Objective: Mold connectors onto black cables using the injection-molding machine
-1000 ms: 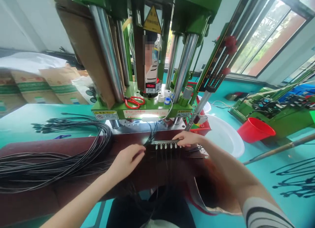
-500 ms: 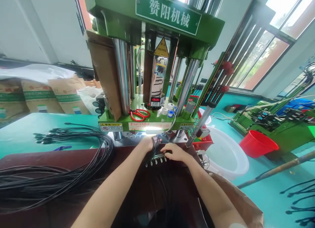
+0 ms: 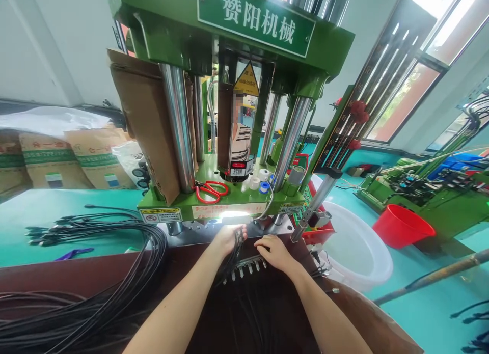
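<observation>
My left hand [image 3: 226, 241], palm turned up, has its fingers curled round a bunch of thin black cables [image 3: 237, 246] just in front of the press. Close to its right, my right hand [image 3: 274, 251] is closed, thumb and fingers drawn together by the right end of a metal strip [image 3: 244, 263]. Whatever its fingertips hold is too small to make out. Several shiny metal connector ends [image 3: 250, 268] stick out along the strip's near side, over the dark red tabletop [image 3: 214, 313]. Dark cables hang below them, hard to see against the dark surface.
A green press [image 3: 214, 211] stands right ahead, with red-handled scissors [image 3: 212, 191] and tape rolls [image 3: 263, 187] on its ledge. Coiled black cables [image 3: 153, 242] lie at left. To the right are a white tub [image 3: 382, 262], a red bucket [image 3: 403, 226] and a slanted pole [image 3: 431, 277].
The view has moved a little closer to the press. My left hand still holds the cables, now bunched left of the strip. My right hand stays by the strip's right end, fingers drawn in more.
</observation>
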{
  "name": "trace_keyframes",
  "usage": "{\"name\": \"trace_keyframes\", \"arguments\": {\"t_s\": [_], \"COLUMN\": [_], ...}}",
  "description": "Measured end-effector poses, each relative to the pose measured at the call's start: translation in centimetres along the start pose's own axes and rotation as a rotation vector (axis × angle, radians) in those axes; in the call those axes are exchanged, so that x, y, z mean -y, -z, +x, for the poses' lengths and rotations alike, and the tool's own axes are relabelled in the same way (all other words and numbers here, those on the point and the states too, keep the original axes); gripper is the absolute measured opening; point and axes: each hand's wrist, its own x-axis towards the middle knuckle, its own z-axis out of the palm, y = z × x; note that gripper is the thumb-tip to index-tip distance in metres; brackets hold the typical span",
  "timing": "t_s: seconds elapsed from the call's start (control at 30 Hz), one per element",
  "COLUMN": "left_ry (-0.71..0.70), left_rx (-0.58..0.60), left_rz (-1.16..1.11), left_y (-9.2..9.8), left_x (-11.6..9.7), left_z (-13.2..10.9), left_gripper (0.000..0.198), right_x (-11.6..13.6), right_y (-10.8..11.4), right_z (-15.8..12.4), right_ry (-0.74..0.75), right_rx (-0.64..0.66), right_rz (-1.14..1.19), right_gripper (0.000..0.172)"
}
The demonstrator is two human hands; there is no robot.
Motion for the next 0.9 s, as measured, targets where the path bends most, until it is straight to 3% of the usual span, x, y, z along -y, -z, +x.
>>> {"name": "trace_keyframes", "arguments": {"t_s": [0.63, 0.9], "left_ry": [-0.067, -0.073], "left_rx": [0.005, -0.009], "left_rz": [0.031, 0.034], "left_y": [0.0, 0.1], "left_x": [-0.1, -0.2], "left_z": [-0.7, -0.8], "left_gripper": [0.005, 0.002], "right_x": [-0.1, 0.5], "right_y": [-0.1, 1.5], "right_z": [0.0, 0.8], "right_ry": [0.003, 0.017], "right_rx": [0.018, 0.037], "right_rz": [-0.014, -0.003], "right_gripper": [0.019, 0.021]}}
